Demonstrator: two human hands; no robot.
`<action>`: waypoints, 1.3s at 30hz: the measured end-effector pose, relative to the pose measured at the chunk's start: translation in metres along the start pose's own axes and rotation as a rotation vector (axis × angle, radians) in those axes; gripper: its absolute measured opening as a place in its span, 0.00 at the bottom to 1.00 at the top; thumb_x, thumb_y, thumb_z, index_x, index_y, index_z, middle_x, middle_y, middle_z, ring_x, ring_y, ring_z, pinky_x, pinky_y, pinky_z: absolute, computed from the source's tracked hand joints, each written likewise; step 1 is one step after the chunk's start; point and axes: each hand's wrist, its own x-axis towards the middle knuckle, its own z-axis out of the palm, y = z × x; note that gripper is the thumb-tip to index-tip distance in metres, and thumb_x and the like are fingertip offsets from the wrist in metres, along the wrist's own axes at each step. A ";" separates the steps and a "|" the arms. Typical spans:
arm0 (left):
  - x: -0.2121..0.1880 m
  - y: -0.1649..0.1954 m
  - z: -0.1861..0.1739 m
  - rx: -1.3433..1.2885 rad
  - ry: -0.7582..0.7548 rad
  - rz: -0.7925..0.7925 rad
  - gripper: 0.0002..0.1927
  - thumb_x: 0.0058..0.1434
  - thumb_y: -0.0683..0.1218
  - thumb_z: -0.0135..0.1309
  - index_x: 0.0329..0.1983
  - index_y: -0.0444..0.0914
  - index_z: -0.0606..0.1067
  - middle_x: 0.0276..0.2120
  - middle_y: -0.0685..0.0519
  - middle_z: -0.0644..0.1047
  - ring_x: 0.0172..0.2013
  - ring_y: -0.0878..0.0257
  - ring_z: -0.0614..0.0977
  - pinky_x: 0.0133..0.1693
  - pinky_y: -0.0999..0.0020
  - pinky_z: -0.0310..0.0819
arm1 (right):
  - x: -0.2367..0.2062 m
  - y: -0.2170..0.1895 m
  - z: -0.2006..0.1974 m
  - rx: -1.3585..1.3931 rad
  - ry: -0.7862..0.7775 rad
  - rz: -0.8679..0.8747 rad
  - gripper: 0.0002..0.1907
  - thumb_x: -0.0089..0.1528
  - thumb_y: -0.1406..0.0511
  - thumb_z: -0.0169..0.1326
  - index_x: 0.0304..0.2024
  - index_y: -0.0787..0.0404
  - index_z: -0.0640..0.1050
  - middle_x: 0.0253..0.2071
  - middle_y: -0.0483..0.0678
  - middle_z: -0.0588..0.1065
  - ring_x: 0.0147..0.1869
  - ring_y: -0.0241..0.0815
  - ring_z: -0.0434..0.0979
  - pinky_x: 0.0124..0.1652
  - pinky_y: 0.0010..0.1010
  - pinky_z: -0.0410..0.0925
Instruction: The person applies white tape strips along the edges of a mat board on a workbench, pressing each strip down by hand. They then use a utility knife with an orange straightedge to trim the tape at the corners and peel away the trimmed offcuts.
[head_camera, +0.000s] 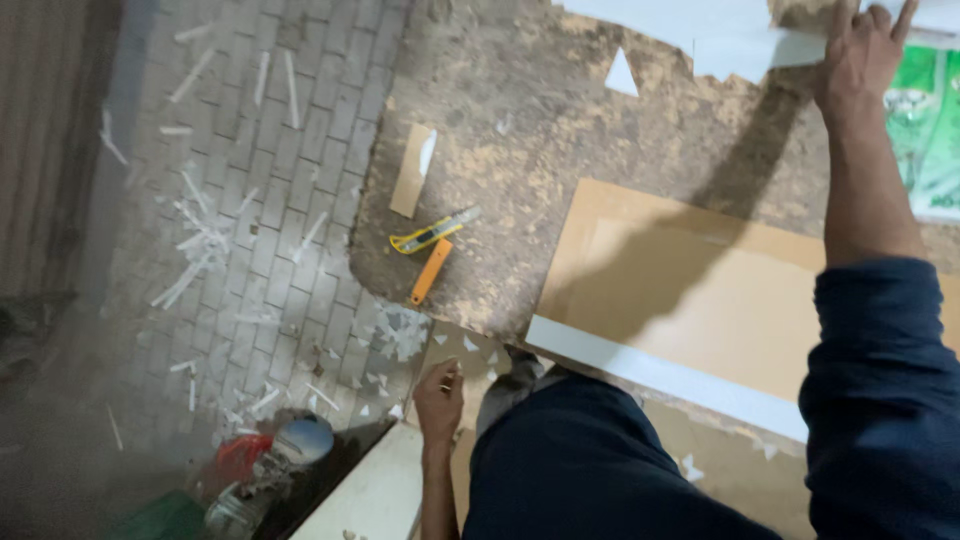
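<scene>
Right hand (862, 55): stretched far across the worn board (520, 110), fingers spread flat on a white sheet (740, 45) at its far edge — pressing, not pinching.
Left hand (439, 395): low beside the knee, fingers curled loosely; whether it holds anything, I cannot tell.
Yellow utility knife (432, 235): lying on the board between both hands — well apart from each, an orange strip (430, 272) just beside it.
Brown panel (720, 290): under the right forearm.

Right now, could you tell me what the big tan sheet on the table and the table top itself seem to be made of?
The tan sheet looks like cardboard or thin fibreboard: flat, matte, uniform brown. The table top looks like worn chipboard or cork-like board: mottled, speckled, rough, with a ragged edge. The right hand presses white sheet material, probably paper or thin plastic.
</scene>
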 end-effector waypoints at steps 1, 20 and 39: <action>0.009 0.010 0.003 0.001 -0.022 0.006 0.12 0.58 0.42 0.60 0.46 0.38 0.81 0.37 0.48 0.81 0.29 0.59 0.83 0.31 0.65 0.79 | -0.004 0.005 0.000 -0.015 -0.104 0.006 0.32 0.57 0.66 0.57 0.65 0.61 0.71 0.46 0.52 0.77 0.61 0.53 0.73 0.76 0.57 0.44; 0.054 0.269 -0.045 -0.077 -0.660 0.815 0.21 0.63 0.49 0.64 0.57 0.38 0.77 0.42 0.47 0.84 0.54 0.47 0.83 0.53 0.57 0.77 | -0.143 -0.185 -0.296 1.054 -0.376 -0.422 0.21 0.53 0.50 0.67 0.36 0.59 0.83 0.32 0.46 0.81 0.33 0.51 0.78 0.37 0.42 0.70; 0.143 0.214 -0.053 0.183 -1.046 0.560 0.14 0.53 0.49 0.66 0.38 0.37 0.83 0.30 0.50 0.85 0.31 0.64 0.87 0.38 0.67 0.78 | -0.426 -0.026 -0.294 0.877 -0.920 1.085 0.21 0.53 0.58 0.70 0.45 0.59 0.84 0.31 0.53 0.81 0.32 0.45 0.75 0.31 0.40 0.69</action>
